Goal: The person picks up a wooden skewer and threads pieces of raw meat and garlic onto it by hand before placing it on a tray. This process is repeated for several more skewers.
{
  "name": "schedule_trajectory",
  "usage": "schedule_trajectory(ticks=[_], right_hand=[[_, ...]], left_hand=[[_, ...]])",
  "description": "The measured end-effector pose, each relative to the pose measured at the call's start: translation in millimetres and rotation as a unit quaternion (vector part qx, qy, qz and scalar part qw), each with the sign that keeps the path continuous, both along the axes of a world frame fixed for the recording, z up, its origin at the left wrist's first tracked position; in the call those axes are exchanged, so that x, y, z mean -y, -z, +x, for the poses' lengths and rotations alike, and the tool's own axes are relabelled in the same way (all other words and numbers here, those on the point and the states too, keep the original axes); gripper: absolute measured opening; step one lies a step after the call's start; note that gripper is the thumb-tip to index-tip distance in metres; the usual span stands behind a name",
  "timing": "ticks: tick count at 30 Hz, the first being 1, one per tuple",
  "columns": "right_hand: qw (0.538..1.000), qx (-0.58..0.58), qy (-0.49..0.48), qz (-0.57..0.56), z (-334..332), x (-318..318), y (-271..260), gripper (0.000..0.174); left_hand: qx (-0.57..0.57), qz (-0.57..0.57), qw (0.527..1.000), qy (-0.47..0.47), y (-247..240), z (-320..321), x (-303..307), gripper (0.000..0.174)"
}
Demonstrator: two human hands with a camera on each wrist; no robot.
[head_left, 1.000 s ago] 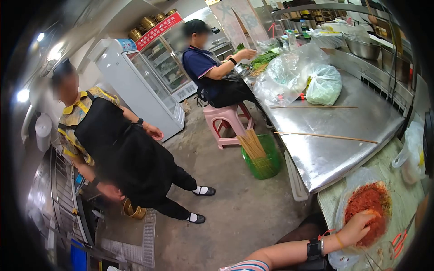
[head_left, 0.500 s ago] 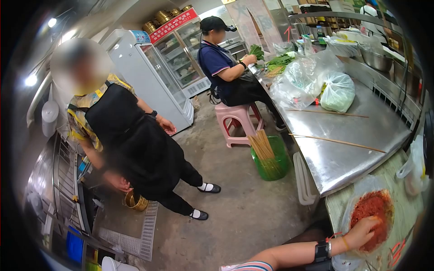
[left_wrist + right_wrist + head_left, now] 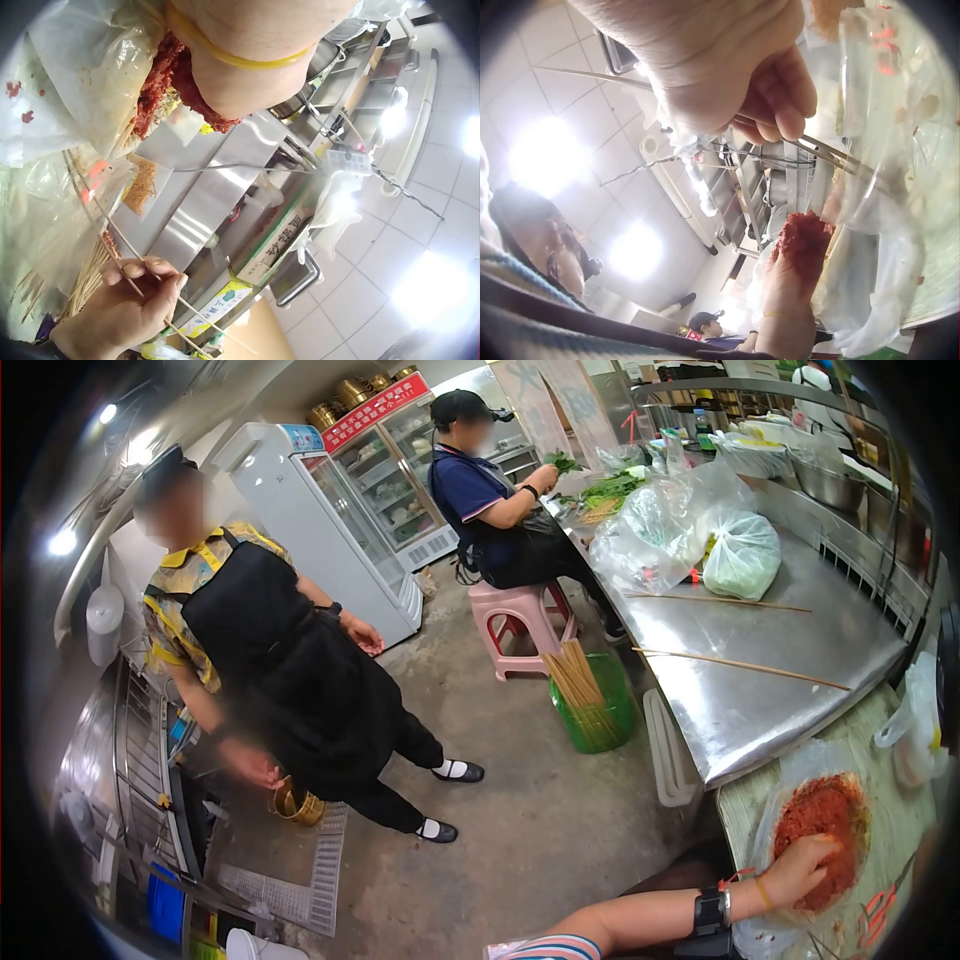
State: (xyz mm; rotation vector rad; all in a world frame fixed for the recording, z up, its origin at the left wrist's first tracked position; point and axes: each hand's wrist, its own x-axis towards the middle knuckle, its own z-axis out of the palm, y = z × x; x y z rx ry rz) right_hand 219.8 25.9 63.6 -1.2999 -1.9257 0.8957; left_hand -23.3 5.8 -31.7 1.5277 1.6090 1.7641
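Note:
Red minced mixture [image 3: 822, 812] lies on clear plastic at the lower right of the head view. My left hand [image 3: 792, 872], with a yellow band at its wrist, reaches down into it and grips some, the fingertips buried. In the right wrist view the mixture [image 3: 806, 231] covers the fingers of that left hand [image 3: 784, 281]. My right hand [image 3: 124, 309] pinches two thin sticks [image 3: 191, 324] in the left wrist view, beside the plastic; it is outside the head view. The right wrist view shows the sticks [image 3: 826, 151] running out past the curled fingers of the right hand [image 3: 712, 71].
Red-handled scissors [image 3: 878, 916] lie right of the mixture. Beyond, a steel table [image 3: 760, 700] bears two sticks, plastic bags [image 3: 742, 555] and greens. A green basket of sticks [image 3: 592, 705] stands on the floor. One person stands at the left; another sits handling greens.
The head view has shifted, so the scene sits further right than at first. My left hand stays in the mixture, with little visible change. The seated person's greens have moved a little.

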Motion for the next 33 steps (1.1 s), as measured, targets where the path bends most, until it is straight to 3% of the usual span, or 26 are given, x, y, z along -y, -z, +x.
schedule_trajectory(ticks=[6,8,9,11,13,15,19,22,29,33], right_hand=[[1.0,-0.004,0.011,0.002,0.4,-1.3,3.7,0.045],[0.976,-0.137,-0.016,-0.168,30.6,-32.4,37.0,0.045],[0.978,-0.131,0.004,-0.16,27.8,-22.5,28.5,0.045],[0.998,-0.03,0.036,-0.032,11.3,4.3,10.5,0.044],[0.985,-0.168,0.033,-0.024,35.3,-21.7,63.2,0.034],[0.987,-0.162,0.004,-0.015,23.5,-11.6,38.6,0.035],[0.98,-0.195,0.029,-0.041,26.5,-5.4,13.3,0.034],[0.969,-0.239,0.025,-0.055,42.9,-5.6,5.5,0.036],[0.964,-0.257,0.033,-0.059,72.9,4.0,-6.7,0.034],[0.965,-0.248,0.03,-0.078,83.1,10.1,-15.4,0.033]], left_hand=[[0.008,-0.016,1.0,-0.012,-3.6,1.3,1.9,0.033],[0.001,0.005,1.0,-0.025,3.4,0.7,-2.3,0.033],[-0.002,0.007,0.999,-0.037,8.0,0.4,-3.0,0.033],[-0.009,0.007,0.998,-0.06,11.8,2.4,-2.0,0.032],[0.018,-0.008,0.997,-0.072,6.9,1.2,0.5,0.029],[0.038,-0.047,0.996,-0.071,-2.7,-4.0,6.2,0.027],[0.066,-0.062,0.992,-0.084,-22.9,-6.4,10.1,0.026],[0.261,-0.061,0.963,0.021,-14.7,-6.7,4.7,0.018],[0.309,-0.086,0.945,0.056,-31.9,-2.4,10.3,0.016],[0.24,-0.088,0.966,0.037,-32.6,1.0,9.6,0.014]])
